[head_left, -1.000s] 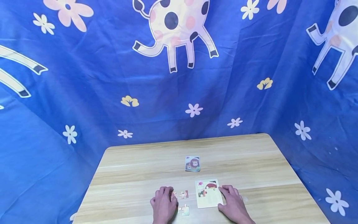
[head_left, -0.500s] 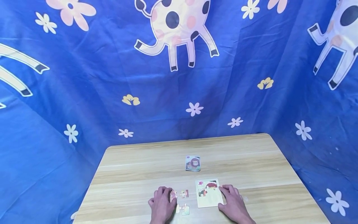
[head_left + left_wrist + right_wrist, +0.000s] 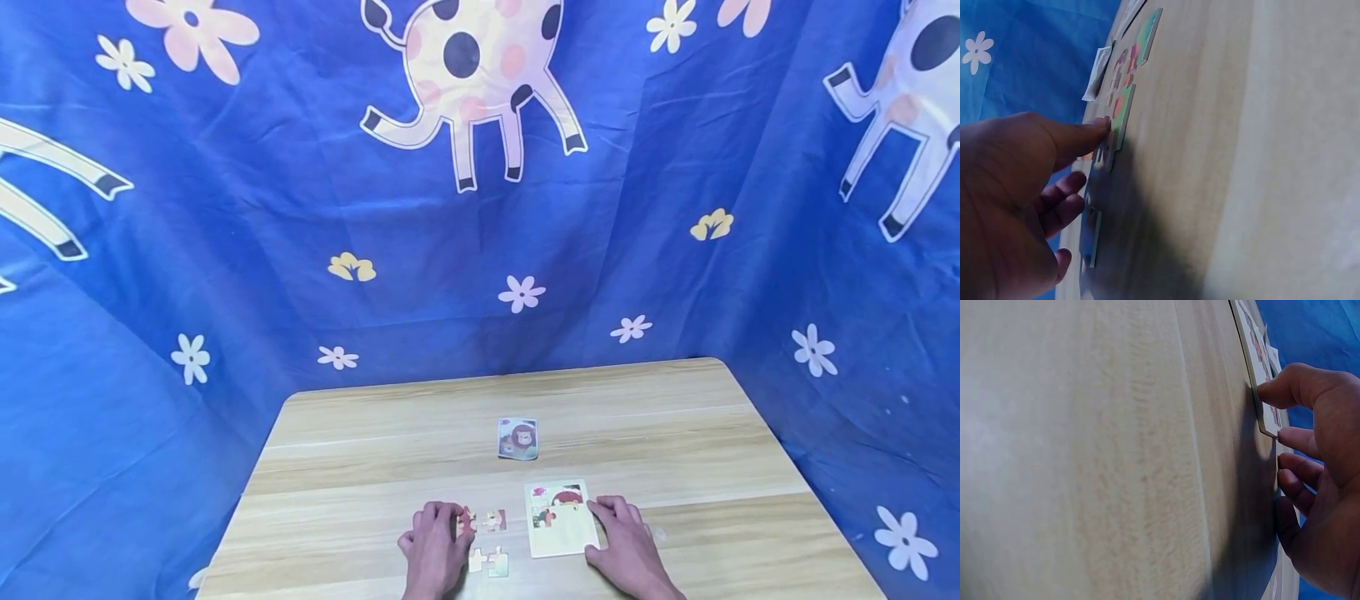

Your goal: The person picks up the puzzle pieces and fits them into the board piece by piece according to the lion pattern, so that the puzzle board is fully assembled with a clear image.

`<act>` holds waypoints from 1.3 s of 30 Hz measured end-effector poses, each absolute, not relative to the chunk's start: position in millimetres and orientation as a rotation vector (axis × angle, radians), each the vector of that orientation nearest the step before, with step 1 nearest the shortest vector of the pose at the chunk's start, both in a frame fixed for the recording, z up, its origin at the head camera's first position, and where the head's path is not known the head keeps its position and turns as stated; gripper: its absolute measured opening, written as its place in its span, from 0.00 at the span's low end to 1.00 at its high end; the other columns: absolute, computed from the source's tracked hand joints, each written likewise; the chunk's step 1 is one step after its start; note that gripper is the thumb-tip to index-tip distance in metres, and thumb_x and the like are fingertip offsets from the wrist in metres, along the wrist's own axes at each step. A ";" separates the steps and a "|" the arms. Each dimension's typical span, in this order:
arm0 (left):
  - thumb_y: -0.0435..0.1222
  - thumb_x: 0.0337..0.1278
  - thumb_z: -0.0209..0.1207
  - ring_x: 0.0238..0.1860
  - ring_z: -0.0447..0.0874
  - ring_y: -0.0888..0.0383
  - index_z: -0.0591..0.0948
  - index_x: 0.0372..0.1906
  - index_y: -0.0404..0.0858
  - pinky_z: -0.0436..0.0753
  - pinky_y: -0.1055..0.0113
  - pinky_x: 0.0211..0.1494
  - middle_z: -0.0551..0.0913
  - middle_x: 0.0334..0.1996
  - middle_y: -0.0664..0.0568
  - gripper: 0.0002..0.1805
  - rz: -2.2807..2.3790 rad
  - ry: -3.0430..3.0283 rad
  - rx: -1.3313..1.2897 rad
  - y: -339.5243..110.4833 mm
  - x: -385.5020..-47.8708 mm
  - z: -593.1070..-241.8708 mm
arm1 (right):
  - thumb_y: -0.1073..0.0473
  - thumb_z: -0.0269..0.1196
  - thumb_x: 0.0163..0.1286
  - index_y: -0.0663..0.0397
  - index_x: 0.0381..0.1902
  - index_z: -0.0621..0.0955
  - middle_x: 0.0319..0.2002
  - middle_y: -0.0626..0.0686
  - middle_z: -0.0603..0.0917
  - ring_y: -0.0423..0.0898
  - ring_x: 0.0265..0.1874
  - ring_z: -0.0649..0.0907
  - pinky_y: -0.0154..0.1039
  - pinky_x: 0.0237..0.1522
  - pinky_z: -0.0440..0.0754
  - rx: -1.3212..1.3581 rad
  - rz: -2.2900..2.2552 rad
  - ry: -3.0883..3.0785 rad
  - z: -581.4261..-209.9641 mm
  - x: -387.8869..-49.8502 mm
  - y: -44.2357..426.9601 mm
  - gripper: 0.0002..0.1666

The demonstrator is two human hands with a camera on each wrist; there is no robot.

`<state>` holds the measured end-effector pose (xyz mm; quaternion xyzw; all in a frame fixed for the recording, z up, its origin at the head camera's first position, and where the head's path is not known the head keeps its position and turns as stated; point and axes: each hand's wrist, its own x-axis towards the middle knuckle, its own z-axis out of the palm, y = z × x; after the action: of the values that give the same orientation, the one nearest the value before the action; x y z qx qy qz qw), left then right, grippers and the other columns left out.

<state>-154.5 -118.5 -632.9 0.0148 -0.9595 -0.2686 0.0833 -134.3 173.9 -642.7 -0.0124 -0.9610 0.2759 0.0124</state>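
In the head view my left hand is at the left of a small group of jigsaw puzzle pieces. Its index finger and thumb pinch a reddish jigsaw piece, partly covered by the fingers. The left wrist view shows the thumb against a piece; the index fingertip is hidden. Beside it lie a brown-and-pale piece and a green-and-white piece. My right hand holds the right edge of the pale puzzle board between thumb and index finger. Some pieces sit along the board's upper and left part.
A picture card with a lion lies farther back on the wooden table. Blue cloth printed with cows and flowers hangs behind and at both sides of the table.
My left hand has shifted slightly left, uncovering more of the nearby pieces. The piece at its fingertips looks redder than before. The right hand and board have stayed in place.
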 end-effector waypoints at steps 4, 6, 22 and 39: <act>0.42 0.43 0.71 0.40 0.71 0.59 0.80 0.37 0.54 0.60 0.51 0.45 0.80 0.34 0.62 0.14 -0.841 -2.852 0.048 -119.6 -155.7 -635.4 | 0.54 0.69 0.40 0.52 0.60 0.78 0.57 0.48 0.74 0.51 0.58 0.71 0.52 0.53 0.69 -0.021 0.846 -2.973 -643.7 -133.5 173.6 0.42; 0.42 0.43 0.71 0.38 0.70 0.62 0.80 0.37 0.55 0.59 0.52 0.45 0.79 0.30 0.65 0.14 -0.868 -2.846 0.059 -119.8 -155.9 -636.1 | 0.54 0.69 0.41 0.52 0.60 0.78 0.57 0.48 0.74 0.51 0.58 0.71 0.52 0.54 0.69 -0.026 0.848 -2.975 -644.3 -133.4 173.7 0.42; 0.40 0.49 0.67 0.40 0.75 0.60 0.82 0.46 0.51 0.60 0.54 0.47 0.86 0.37 0.62 0.16 -1.048 -2.831 0.186 -118.4 -158.2 -632.0 | 0.54 0.69 0.41 0.50 0.61 0.77 0.59 0.47 0.74 0.50 0.59 0.70 0.51 0.55 0.68 -0.038 0.858 -2.984 -641.1 -134.2 174.2 0.42; 0.37 0.50 0.67 0.37 0.78 0.62 0.83 0.44 0.47 0.63 0.54 0.50 0.85 0.33 0.63 0.14 -1.168 -2.766 0.085 -107.2 -157.5 -625.1 | 0.54 0.68 0.42 0.49 0.61 0.77 0.59 0.46 0.74 0.50 0.60 0.70 0.50 0.54 0.68 -0.044 0.861 -2.984 -641.9 -133.6 173.8 0.42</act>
<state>-157.5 -107.2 -625.1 0.0281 -0.9187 -0.3879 0.0687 -133.6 173.8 -641.9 -0.0141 -0.9605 0.2773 0.0176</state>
